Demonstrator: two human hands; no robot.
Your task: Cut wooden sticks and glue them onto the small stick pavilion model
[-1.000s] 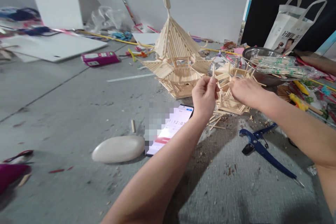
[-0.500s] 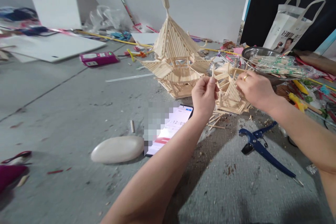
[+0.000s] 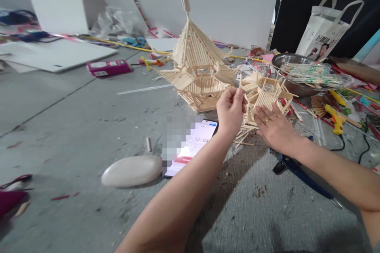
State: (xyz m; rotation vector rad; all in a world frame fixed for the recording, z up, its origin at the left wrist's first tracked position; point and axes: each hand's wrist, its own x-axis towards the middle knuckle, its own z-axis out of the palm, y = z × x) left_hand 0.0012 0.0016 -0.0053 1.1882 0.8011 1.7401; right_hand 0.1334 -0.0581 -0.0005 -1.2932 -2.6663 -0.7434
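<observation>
My left hand [image 3: 232,107] pinches a short wooden stick [image 3: 240,80] that points upward. It is beside a small unroofed pavilion model [image 3: 268,98] built of the same pale sticks. Lower, at the model's front, is my right hand [image 3: 276,128], with fingers stretched out; whether they touch the model I cannot tell. A ring sits on one finger. Behind my left hand stands a larger pavilion model [image 3: 202,59] with a pointed roof. Loose sticks [image 3: 244,136] lie on the floor between my hands.
Under my right forearm lies a blue cutter [image 3: 308,182], partly covered. A yellow glue gun [image 3: 335,119] and a metal bowl [image 3: 279,63] with wrapped sticks are on the right. A phone [image 3: 196,142], a white oval object [image 3: 132,171] and a purple device [image 3: 109,67] lie leftward.
My right hand has moved down from the small model's upper side to its lower front, and its fingers have straightened. My left hand keeps the stick in nearly the same place.
</observation>
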